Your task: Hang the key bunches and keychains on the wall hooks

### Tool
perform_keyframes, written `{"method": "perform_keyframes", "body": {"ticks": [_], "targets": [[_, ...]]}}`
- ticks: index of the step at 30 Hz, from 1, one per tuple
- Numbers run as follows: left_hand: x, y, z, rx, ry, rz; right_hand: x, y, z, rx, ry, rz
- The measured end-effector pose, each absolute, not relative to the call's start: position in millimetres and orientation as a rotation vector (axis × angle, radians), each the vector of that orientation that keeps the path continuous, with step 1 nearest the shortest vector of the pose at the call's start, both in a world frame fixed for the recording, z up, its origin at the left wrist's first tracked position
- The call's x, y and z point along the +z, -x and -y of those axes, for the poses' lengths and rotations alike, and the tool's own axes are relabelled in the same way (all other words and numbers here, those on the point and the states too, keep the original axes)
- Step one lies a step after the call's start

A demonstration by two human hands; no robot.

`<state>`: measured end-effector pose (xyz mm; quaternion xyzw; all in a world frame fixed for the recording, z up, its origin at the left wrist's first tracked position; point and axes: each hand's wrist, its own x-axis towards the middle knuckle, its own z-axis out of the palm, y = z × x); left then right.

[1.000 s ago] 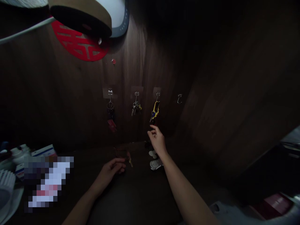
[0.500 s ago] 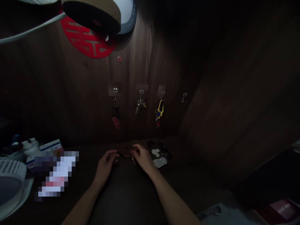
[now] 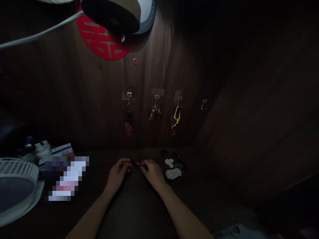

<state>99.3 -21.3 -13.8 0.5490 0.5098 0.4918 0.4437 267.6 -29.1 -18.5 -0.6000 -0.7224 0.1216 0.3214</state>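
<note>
My left hand (image 3: 120,174) rests on the dark desk with its fingers curled, fingertips at a small dark brown, cord-like thing (image 3: 134,161). From the other side my right hand (image 3: 153,172) pinches at the same thing with thumb and index finger. Dim light and the fingers hide most of it, so its kind is unclear. Just right of my right hand lies a silver-grey oval key fob (image 3: 173,173), beside several pale round discs (image 3: 169,162). A black elongated item (image 3: 180,161) and a ring lie behind them.
Bunches of keys (image 3: 155,112) hang from three wall hooks; a fourth hook (image 3: 204,104) is bare. On the left stand a white slatted basket (image 3: 18,167), white bottles (image 3: 43,150) and boxes. A lamp-like object (image 3: 112,16) overhangs a red paper cutout (image 3: 107,44).
The view has shifted, so the scene sits a little farther right. My right hand has moved closer to my left, and the brown loop and golden piece between them are now mostly hidden.
</note>
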Motion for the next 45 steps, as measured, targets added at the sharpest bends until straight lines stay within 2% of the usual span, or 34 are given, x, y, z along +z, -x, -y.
{"method": "perform_keyframes", "body": {"ticks": [7,10,25,33,45], "targets": [[-12,-103,26,1.114,-1.570,-1.242,-19,-263,22,0.986,1.265,1.284],[-9,-104,28,1.064,-1.692,-1.255,-18,-261,21,1.162,1.108,1.126],[-8,-109,30,0.940,-1.579,-1.024,-13,-255,23,1.263,0.960,0.976],[-7,-110,28,0.950,-1.526,-1.073,-14,-256,20,1.342,0.914,0.937],[-3,-112,33,1.007,-1.571,-1.045,-14,-258,20,1.335,1.061,1.024]]}}
